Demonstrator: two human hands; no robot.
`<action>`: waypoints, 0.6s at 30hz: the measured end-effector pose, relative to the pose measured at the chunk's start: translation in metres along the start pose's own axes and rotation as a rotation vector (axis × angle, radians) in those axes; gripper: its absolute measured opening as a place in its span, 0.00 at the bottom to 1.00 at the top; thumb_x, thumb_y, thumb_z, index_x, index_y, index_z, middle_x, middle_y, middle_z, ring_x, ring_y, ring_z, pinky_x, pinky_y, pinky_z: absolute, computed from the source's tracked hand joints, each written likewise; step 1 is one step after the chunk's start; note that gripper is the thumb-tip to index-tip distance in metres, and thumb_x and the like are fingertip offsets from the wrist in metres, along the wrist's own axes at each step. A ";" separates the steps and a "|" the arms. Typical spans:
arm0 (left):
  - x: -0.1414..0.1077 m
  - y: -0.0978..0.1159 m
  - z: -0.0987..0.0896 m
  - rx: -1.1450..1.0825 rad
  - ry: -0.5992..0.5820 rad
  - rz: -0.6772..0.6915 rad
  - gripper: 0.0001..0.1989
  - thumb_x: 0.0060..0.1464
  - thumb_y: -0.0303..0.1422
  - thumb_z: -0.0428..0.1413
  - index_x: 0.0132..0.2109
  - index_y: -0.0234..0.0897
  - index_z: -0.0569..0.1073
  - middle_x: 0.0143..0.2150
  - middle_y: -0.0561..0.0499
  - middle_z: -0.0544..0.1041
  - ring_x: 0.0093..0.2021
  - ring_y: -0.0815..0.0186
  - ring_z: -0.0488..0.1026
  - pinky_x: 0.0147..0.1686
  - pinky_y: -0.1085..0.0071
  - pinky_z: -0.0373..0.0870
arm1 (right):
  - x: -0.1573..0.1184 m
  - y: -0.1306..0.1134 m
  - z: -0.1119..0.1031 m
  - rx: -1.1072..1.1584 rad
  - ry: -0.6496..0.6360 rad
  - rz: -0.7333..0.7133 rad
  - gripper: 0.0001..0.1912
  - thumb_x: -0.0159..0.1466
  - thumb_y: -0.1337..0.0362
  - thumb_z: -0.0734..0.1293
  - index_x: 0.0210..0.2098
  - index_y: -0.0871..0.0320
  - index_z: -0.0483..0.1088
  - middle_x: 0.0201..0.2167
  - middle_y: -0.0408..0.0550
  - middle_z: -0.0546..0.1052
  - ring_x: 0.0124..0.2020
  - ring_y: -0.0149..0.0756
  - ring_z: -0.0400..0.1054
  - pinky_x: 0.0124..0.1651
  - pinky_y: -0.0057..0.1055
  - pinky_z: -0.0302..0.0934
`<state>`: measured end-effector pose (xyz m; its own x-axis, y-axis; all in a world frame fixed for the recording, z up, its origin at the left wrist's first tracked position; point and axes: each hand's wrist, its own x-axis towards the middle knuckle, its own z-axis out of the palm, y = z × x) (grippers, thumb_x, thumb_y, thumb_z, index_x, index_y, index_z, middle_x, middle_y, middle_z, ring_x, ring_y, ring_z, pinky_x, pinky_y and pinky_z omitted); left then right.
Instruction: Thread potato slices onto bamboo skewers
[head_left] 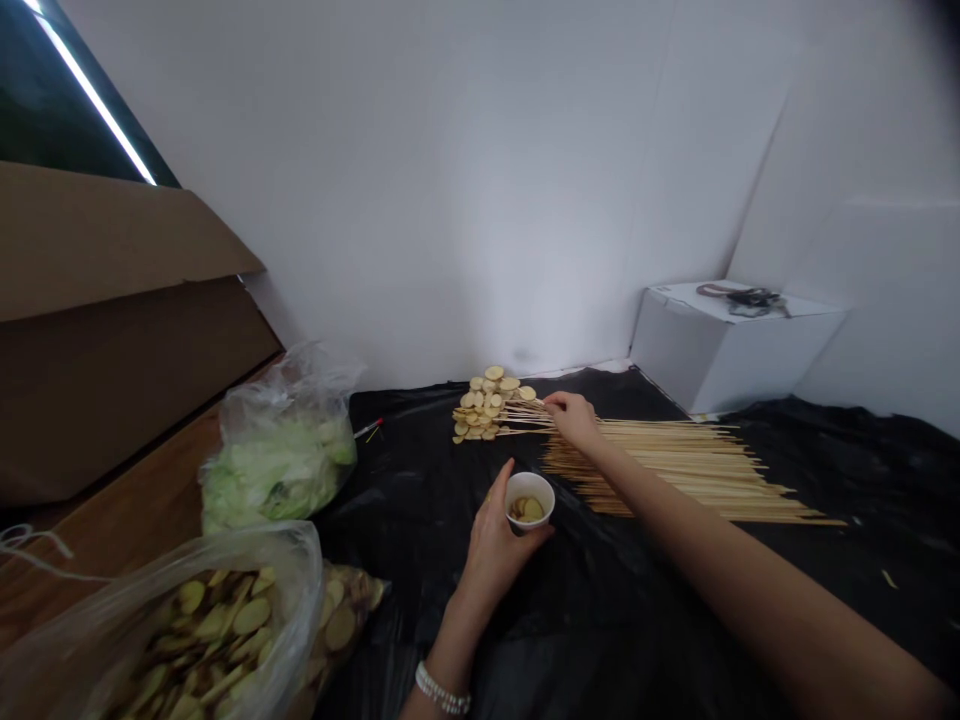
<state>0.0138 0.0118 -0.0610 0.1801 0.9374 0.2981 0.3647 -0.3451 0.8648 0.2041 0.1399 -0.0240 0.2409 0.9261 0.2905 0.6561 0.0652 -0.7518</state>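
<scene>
My left hand (495,550) is wrapped round a white paper cup (541,482), which stands upright with a few potato slices (527,509) inside. Farther off, my right hand (571,415) is closed at the stick end of a skewer, its fingertips pinched together. That skewer lies among a pile of skewered potato slices (480,402), whose bare ends point right toward my fingers. Below and beyond my right wrist spreads a wide bundle of bare bamboo skewers (675,450), partly hidden by my forearm.
At the left, an open plastic bag of potato slices (217,620) sits before a bag of pale green cabbage leaves (281,470). A cardboard box (112,370) stands behind them. A white box (720,340) with cables on top is at the right. Black plastic sheeting (600,620) covers the surface.
</scene>
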 end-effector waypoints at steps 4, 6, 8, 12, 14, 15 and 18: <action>0.000 -0.001 0.001 0.014 0.002 0.005 0.45 0.36 0.30 0.65 0.64 0.43 0.58 0.60 0.44 0.67 0.58 0.54 0.64 0.57 0.56 0.57 | 0.022 -0.009 0.018 -0.162 -0.021 -0.084 0.14 0.61 0.68 0.59 0.38 0.58 0.77 0.41 0.51 0.78 0.44 0.37 0.67 0.49 0.29 0.55; 0.000 -0.002 0.001 0.011 0.002 0.002 0.45 0.37 0.30 0.65 0.64 0.43 0.58 0.60 0.44 0.67 0.58 0.54 0.64 0.58 0.56 0.58 | 0.031 -0.013 0.028 -0.221 -0.037 -0.109 0.15 0.62 0.68 0.58 0.40 0.58 0.76 0.42 0.51 0.77 0.45 0.36 0.67 0.49 0.27 0.54; 0.000 -0.002 0.001 0.016 0.000 0.002 0.45 0.37 0.30 0.65 0.64 0.43 0.58 0.60 0.44 0.67 0.58 0.54 0.64 0.58 0.56 0.58 | 0.039 -0.015 0.038 -0.273 -0.045 -0.121 0.15 0.63 0.68 0.58 0.41 0.58 0.76 0.43 0.51 0.76 0.46 0.36 0.66 0.49 0.26 0.54; 0.000 -0.003 0.001 0.045 0.007 0.022 0.45 0.37 0.30 0.65 0.64 0.42 0.58 0.61 0.45 0.65 0.59 0.54 0.63 0.58 0.56 0.57 | 0.046 -0.014 0.049 -0.370 -0.056 -0.122 0.16 0.66 0.66 0.56 0.43 0.58 0.74 0.43 0.53 0.75 0.45 0.36 0.66 0.47 0.27 0.53; 0.000 -0.003 0.002 0.049 0.002 0.021 0.45 0.38 0.30 0.65 0.64 0.43 0.57 0.61 0.45 0.66 0.59 0.54 0.64 0.58 0.55 0.58 | 0.045 -0.012 0.052 -0.417 -0.071 -0.118 0.17 0.67 0.66 0.55 0.43 0.58 0.74 0.43 0.54 0.75 0.44 0.36 0.67 0.45 0.28 0.54; 0.000 -0.004 0.002 0.047 0.000 0.019 0.45 0.38 0.31 0.65 0.64 0.43 0.57 0.61 0.45 0.66 0.58 0.54 0.64 0.58 0.55 0.58 | 0.043 -0.011 0.052 -0.439 -0.082 -0.119 0.17 0.67 0.65 0.55 0.44 0.58 0.74 0.43 0.54 0.75 0.43 0.36 0.67 0.44 0.28 0.54; 0.000 -0.004 0.002 0.036 -0.005 0.014 0.45 0.38 0.31 0.64 0.64 0.43 0.56 0.61 0.45 0.66 0.58 0.54 0.64 0.58 0.56 0.58 | 0.038 -0.007 0.052 -0.495 -0.117 -0.135 0.18 0.68 0.64 0.53 0.44 0.57 0.73 0.42 0.53 0.74 0.43 0.36 0.67 0.43 0.29 0.53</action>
<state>0.0138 0.0126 -0.0652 0.1901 0.9324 0.3075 0.3950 -0.3594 0.8455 0.1714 0.1935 -0.0382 0.0681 0.9586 0.2764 0.9421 0.0293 -0.3340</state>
